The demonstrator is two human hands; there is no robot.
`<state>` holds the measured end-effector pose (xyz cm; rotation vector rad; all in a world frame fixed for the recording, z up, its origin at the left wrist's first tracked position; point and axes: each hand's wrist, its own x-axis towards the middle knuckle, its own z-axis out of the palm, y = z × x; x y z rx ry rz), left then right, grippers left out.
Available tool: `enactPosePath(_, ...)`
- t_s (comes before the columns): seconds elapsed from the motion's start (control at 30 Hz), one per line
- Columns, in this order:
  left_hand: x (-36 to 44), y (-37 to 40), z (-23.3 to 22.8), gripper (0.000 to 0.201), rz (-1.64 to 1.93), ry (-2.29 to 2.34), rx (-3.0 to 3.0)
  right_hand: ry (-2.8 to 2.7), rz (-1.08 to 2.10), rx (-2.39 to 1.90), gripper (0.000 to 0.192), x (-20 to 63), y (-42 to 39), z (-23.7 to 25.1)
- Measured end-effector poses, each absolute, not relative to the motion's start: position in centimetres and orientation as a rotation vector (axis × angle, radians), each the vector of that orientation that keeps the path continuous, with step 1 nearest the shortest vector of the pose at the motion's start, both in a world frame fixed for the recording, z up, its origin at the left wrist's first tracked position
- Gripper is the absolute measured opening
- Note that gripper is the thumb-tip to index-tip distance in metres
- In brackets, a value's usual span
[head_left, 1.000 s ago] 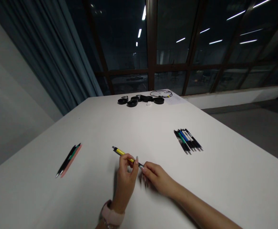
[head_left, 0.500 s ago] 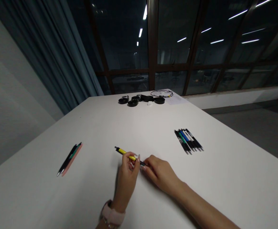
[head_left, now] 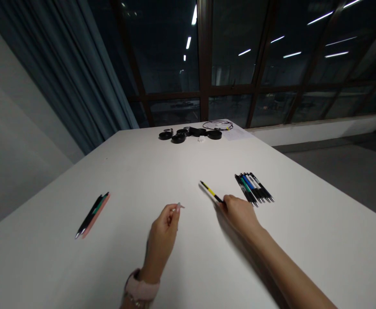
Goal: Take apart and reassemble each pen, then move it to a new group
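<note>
The tabletop (head_left: 162, 171) is white, smooth and matt. The yellow-and-black pen (head_left: 211, 192) looks like glossy plastic. The row of pens (head_left: 254, 188) shows plastic barrels with bright metal tips. The curtain (head_left: 78, 73) is pleated grey cloth. The wrist strap (head_left: 142, 288) appears smooth, matt and pink.

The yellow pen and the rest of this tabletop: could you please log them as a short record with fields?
surface: white table
right hand: grips the yellow pen by its near end, the pen pointing away and to the left
left hand: raised over the table, thumb and forefinger pinched, holding no pen
right side: row of pens lying side by side, just right of the yellow pen
left side: small group of pens, one pink
far edge: black round items and a looped cable
</note>
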<state>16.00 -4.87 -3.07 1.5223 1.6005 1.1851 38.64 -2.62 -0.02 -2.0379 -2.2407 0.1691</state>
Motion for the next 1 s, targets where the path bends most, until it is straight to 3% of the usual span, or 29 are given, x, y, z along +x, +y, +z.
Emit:
enactPosePath(0.17,15.1,-4.6,-2.8,0.044,1.22,1.643,1.528,-2.069,0.256,-2.36,0.036,42.2,-1.4,0.2)
enactPosePath(0.7,14.4,-4.2,-2.0,0.048,1.258,1.699,1.503,-1.948,0.445,-2.436,0.045,45.8,-0.6,-0.4)
enactPosePath(1.0,14.0,-4.1,-2.3,0.045,1.258,1.724,1.524,-1.945,0.265,-2.344,0.054,44.0,-0.7,0.7)
